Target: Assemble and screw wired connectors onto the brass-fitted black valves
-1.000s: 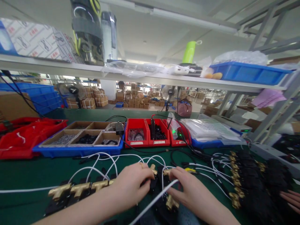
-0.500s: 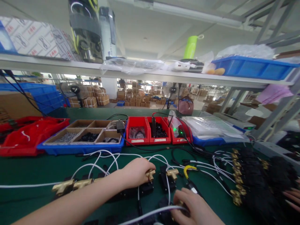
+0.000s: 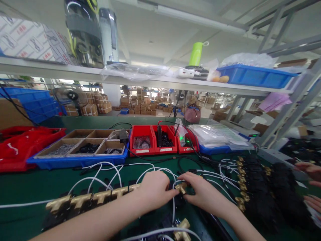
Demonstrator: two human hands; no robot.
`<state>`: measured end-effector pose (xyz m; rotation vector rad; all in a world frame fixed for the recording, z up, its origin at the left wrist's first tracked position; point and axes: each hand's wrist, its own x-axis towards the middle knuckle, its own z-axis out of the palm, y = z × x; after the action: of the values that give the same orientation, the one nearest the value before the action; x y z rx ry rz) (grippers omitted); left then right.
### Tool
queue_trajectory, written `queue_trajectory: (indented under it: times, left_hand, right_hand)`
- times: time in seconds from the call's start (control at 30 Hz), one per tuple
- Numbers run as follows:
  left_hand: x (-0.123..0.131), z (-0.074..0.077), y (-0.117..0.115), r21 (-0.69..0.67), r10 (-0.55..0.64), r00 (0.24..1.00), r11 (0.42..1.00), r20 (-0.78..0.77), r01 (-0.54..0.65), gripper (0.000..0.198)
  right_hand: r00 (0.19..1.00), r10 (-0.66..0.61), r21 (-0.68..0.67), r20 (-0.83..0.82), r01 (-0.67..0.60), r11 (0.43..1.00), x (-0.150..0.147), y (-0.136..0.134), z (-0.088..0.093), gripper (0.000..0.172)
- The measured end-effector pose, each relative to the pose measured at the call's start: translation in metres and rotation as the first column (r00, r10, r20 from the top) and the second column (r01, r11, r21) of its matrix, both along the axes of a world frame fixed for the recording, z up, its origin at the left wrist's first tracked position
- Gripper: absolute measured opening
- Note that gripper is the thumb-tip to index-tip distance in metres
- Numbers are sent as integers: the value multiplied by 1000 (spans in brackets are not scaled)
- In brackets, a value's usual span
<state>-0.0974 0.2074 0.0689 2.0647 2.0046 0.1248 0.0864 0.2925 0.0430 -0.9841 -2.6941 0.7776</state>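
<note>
A brass tee fitting (image 3: pixel 181 188) on a black unit lies between my two hands. My right hand (image 3: pixel 204 194) pinches it from the right with thumb and fingers. From the other side my left hand (image 3: pixel 155 187) is curled, its thumb on the fitting's left edge; its other fingers are mostly hidden. A white cable (image 3: pixel 173 209) runs down past the fitting. Nearer to me sits another brass tee fitting (image 3: pixel 183 229), with a white cable passing over it. To the left, a row of brass tee fittings (image 3: pixel 100 198) on black units is partly covered by my left forearm.
Behind my hands stand red bins (image 3: pixel 140 152) and a blue tray (image 3: pixel 75 162) with cardboard compartments. More black units (image 3: pixel 258 197) with brass fittings are stacked at right, near another person's hands (image 3: pixel 309 172). A shelf (image 3: pixel 150 82) crosses above. Under my right forearm lies a black handle (image 3: pixel 214 222).
My right hand has moved up from the nearer fitting to the one farther away, uncovering the nearer one. My left hand has shifted from its former fitting to the same one. The view has turned right.
</note>
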Motion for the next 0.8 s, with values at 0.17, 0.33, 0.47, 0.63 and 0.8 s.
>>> queue_trajectory:
  times: [0.17, 0.33, 0.47, 0.63, 0.8]
  left_hand:
    - [30, -13, 7, -57, 20, 999, 998, -39, -22, 26]
    - [19, -23, 2, 26, 154, 986, 987, 66, -156, 21]
    - [16, -40, -6, 86, 159, 971, 980, 181, -177, 19]
    - [13, -50, -14, 151, 16, 955, 986, 296, -64, 11]
    - [8, -46, -18, 149, 20, 926, 985, 377, -82, 13]
  right_hand:
    - [1000, 7, -52, 12, -6, 999, -10, 3, -9, 36]
    - [998, -63, -96, -30, 59, 994, -2, -3, -14, 22]
    - [980, -144, -198, -137, 116, 973, -7, -11, -27, 20]
    - [949, -168, -395, -266, 51, 917, 1, -9, -28, 31]
    - [983, -55, 6, -177, 57, 998, 2, 6, -24, 53]
